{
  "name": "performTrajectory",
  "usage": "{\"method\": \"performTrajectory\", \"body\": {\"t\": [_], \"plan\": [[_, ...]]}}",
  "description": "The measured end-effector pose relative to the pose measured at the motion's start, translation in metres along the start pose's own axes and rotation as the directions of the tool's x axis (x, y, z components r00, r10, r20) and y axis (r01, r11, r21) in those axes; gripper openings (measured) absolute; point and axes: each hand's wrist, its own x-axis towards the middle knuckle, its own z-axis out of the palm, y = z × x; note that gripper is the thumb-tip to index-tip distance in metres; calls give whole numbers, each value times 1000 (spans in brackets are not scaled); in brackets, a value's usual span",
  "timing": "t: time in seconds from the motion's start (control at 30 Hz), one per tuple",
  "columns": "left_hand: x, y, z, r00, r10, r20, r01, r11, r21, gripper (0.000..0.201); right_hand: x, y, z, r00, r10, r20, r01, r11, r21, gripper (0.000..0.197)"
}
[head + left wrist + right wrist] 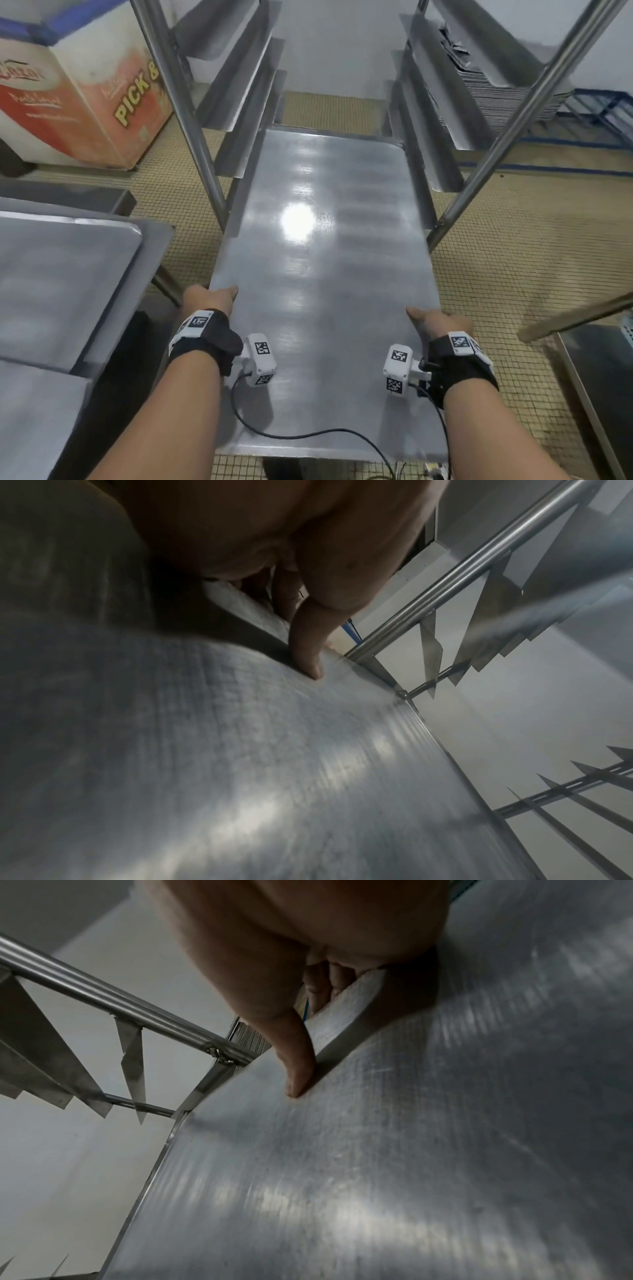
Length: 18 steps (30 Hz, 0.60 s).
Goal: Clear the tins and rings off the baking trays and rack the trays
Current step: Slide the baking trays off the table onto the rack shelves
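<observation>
A long bare metal baking tray (318, 246) lies lengthwise in front of me, its far end between the uprights of the steel rack (191, 113). My left hand (210, 299) grips the tray's left rim, thumb pressed on top (310, 653) and fingers curled under. My right hand (435, 323) grips the right rim the same way, thumb (296, 1069) on the tray surface (411, 1150). No tins or rings show on this tray (240, 750).
Angled runner ledges (253, 113) line both sides of the rack. Another bare tray (58, 281) lies on a steel table at the left. A red and white chest freezer (78, 99) stands behind it. Stacked trays (507, 92) rest on a blue frame at the right. Tiled floor lies below.
</observation>
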Motion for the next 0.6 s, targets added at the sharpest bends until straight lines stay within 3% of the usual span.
{"method": "performTrajectory", "body": {"t": [0.1, 0.4, 0.6], "plan": [[12, 19, 10, 1000, 10, 20, -9, 1000, -11, 52, 10, -16, 13, 1000, -19, -19, 19, 1000, 5, 46], [50, 66, 30, 993, 73, 98, -77, 996, 42, 45, 33, -51, 51, 994, -10, -113, 7, 1000, -25, 60], [69, 86, 44, 991, 89, 104, -94, 995, 40, 37, 45, -68, 65, 994, 4, -112, -10, 998, -57, 51]]}}
